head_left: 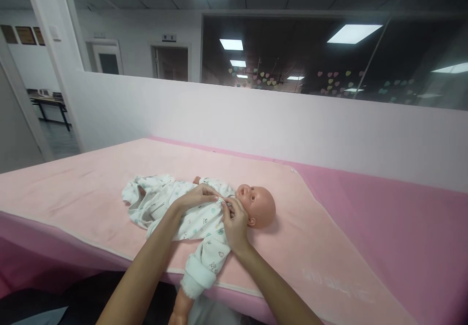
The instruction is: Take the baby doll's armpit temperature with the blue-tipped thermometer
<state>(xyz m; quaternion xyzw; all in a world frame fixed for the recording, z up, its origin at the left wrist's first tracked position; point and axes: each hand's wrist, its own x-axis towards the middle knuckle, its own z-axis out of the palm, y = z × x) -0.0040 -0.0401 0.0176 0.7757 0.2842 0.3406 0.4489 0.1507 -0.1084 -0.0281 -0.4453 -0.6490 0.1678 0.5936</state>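
A baby doll (pixel 263 207) lies on its back, its bald head to the right. It wears a white printed romper (pixel 197 222) with small animal and dot patterns. Both hands meet at the romper's upper chest, just below the doll's chin. There my left hand (pixel 199 196) pinches the cloth with its fingertips. Close beside it, my right hand (pixel 235 220) has its fingers curled and closed on the cloth near the neckline. Whether a fastener sits between the fingertips is hidden. One doll arm in a cuffed sleeve hangs over the near table edge.
A pale pink mat (pixel 292 261) lies over a brighter pink cover (pixel 402 218) on the table. Behind it stands a white low wall (pixel 256 120) with a window above. The near table edge runs close to my body.
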